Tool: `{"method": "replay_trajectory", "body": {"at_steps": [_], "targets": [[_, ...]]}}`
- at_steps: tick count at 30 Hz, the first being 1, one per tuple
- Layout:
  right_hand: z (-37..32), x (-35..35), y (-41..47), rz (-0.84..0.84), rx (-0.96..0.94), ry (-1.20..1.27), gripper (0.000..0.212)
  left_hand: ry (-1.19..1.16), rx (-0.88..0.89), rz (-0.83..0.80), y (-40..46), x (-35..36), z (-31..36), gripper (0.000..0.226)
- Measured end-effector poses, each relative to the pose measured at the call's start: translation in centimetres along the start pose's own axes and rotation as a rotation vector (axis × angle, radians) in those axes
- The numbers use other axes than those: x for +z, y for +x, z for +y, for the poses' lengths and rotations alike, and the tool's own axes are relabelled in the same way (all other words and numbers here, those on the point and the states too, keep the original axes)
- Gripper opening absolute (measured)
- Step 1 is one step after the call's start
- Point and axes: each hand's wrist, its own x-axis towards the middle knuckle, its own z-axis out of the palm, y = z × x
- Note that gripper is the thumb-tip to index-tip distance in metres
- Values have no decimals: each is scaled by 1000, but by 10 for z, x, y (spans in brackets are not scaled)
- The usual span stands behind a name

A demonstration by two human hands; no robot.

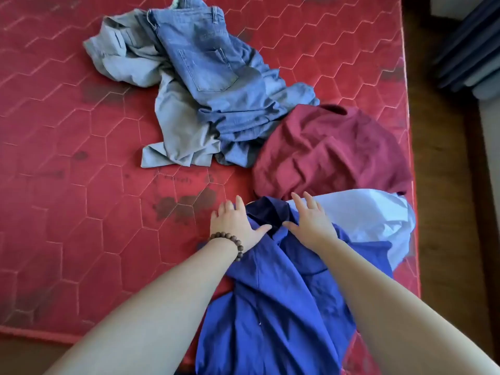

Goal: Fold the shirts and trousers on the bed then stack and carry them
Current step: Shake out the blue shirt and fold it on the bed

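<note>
Red mattress: the bed (81, 158) carries every garment, none of them folded yet.
Grey trousers (167, 115): crumpled at the far left of the pile, partly under the blue jeans (213, 66).
Left hand (235, 223): beaded bracelet (230, 240) at the wrist, palm down, fingers straight and spread, half on the mattress and half on the collar end of the blue shirt (270, 307); it presses, it does not grip.
Blue shirt: lies near the bed's front edge, running from the collar down toward the person.
Right hand (311, 226): palm down on the same collar area, fingers spread and relaxed, holding nothing.
Maroon shirt (330, 152): bunched just beyond the hands.
Pale blue shirt (373, 215): rumpled to the right, touching the blue one.
Step in hand: probably spreading and flattening the blue shirt, the first fold.
Next move: likely calls for smoothing the body flat, then bringing sleeves and sides inward.
</note>
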Motion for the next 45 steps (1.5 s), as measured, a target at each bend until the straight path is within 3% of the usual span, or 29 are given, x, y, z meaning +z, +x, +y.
{"method": "replay_trajectory", "body": {"at_steps": [3, 6, 11, 16, 20, 27, 32, 37, 42, 45], "targets": [[-2, 21, 9, 13, -18, -64, 77, -54, 2, -45, 5, 27, -2, 94], [-5, 36, 7, 61, -3, -102, 72, -124, 38, 17, 3, 40, -8, 55], [-10, 23, -11, 10, 86, 105, 32, -329, 92, 120, -15, 23, -18, 26], [-17, -37, -54, 160, 66, 197, 13, -415, 158, 180, -50, -40, -15, 20], [-32, -124, -103, 336, 23, 291, 7, -483, 271, 291, -82, -137, 8, 22], [-77, -308, -196, 679, -133, 446, 11, -552, 493, 610, -151, -351, 51, 25], [-115, -395, -255, 920, -260, 467, 12, -533, 651, 830, -203, -460, 61, 27], [-144, -444, -299, 1071, -340, 507, 16, -503, 753, 1004, -236, -518, 61, 35], [-156, -463, -327, 1143, -357, 517, 14, -525, 859, 1077, -261, -542, 67, 8], [-159, -472, -336, 1178, -358, 528, 11, -519, 884, 1092, -266, -553, 68, 6]]}}
